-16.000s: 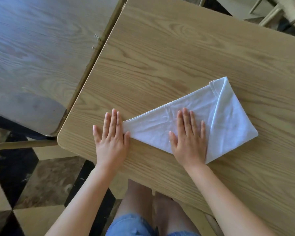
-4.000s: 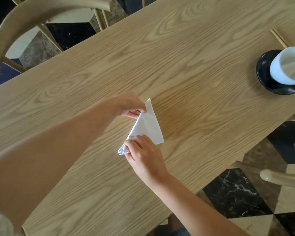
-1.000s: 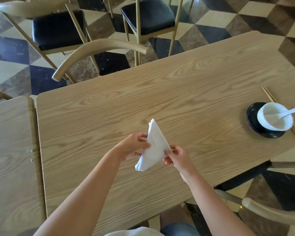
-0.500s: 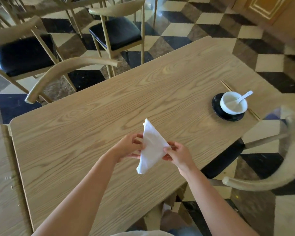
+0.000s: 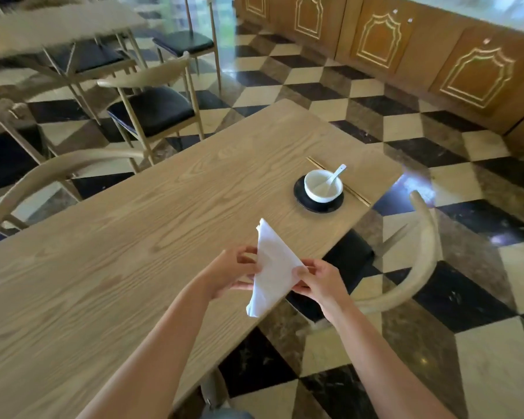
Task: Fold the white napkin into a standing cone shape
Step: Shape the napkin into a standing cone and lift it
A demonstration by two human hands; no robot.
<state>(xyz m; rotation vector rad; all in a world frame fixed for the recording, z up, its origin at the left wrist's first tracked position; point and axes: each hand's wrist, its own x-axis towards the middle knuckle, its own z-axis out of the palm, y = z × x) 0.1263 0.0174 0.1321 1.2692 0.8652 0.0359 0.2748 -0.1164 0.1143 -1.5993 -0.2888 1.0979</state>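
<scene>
1. The left hand (image 5: 229, 272) pinches the left edge of the white napkin (image 5: 273, 267) between thumb and fingers.
2. The right hand (image 5: 319, 282) grips the napkin's right corner in the same way.
3. The napkin, folded into a narrow pointed shape, hangs in the air between both hands above the near right edge of the wooden table (image 5: 133, 237), its tip pointing up and away.
4. Farther right on the table, a white bowl (image 5: 322, 187) with a spoon (image 5: 335, 175) sits on a black saucer (image 5: 307, 202).
5. A chair (image 5: 418, 261) stands right of the table.

Bare table (image 5: 118, 267) leftward; bowl (image 5: 323, 186) on saucer (image 5: 318, 205) far right.
</scene>
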